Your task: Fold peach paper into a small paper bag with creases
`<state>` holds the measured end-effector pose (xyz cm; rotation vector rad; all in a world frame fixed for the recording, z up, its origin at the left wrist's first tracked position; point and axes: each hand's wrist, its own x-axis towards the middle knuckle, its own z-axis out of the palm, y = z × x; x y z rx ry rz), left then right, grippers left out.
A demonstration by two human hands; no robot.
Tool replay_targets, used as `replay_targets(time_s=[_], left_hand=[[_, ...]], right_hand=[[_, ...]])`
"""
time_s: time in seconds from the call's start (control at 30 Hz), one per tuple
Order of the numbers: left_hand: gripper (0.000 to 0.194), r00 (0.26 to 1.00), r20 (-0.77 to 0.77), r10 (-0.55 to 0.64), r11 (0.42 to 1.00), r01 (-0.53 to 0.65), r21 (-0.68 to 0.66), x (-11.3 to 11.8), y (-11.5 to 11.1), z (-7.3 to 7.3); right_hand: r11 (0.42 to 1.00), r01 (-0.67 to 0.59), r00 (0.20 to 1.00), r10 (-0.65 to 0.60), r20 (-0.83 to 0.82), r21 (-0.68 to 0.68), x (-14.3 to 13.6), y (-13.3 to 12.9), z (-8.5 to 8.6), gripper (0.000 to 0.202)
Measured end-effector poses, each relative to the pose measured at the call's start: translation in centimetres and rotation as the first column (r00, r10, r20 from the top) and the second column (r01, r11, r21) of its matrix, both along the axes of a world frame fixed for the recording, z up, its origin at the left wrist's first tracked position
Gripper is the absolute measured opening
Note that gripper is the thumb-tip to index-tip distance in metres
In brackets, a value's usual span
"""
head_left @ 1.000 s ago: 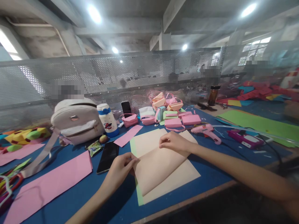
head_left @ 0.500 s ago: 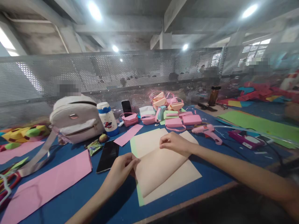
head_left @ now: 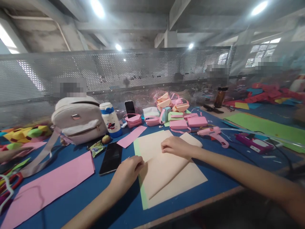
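A cream paper sheet is bent over on itself, lying on another cream sheet with a light green sheet showing along the left edge. My left hand has its fingers curled together at the left edge of the bent sheet, pinching it; the fingertips are partly hidden. On the upper part of the same sheet my right hand is closed, thumb and fingers together at its edge. Beneath my right wrist the sheet curls up in a loose roll. A black phone lies beside my left hand.
Pink paper lies at left, near red-handled scissors. A backpack and a bottle stand behind. Small pink paper bags, a pink glue gun and a purple power strip are at right. Another person's hand is at far left.
The bent sheet has come down flatter, with a sharper fold at its lower right. My left hand has shifted slightly up and right. Another person's hand has appeared at far left.
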<state>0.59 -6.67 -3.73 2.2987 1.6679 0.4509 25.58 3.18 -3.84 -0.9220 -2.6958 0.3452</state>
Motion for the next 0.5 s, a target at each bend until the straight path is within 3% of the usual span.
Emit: replay_targets(time_s=[0.13,0.27,0.5], left_hand=[[0.018,0.991,-0.132,-0.019,1.0,0.02,0.012,0.1,0.3,-0.4],[0.021,0.959,-0.279,-0.044,0.998,0.054,0.026,0.4,0.1,0.1],[0.035,0.818,-0.568,-0.089,0.977,0.182,0.109,2.4,-0.7,1.2]], right_hand=[[0.995,-0.054,0.995,0.047,0.084,0.089,-0.3,0.1,-0.4,0.014],[0.983,-0.074,0.988,0.049,0.149,0.17,-0.5,0.0,-0.7,0.01],[0.944,-0.088,0.967,0.005,0.254,0.318,-0.6,-0.8,-1.0,0.013]])
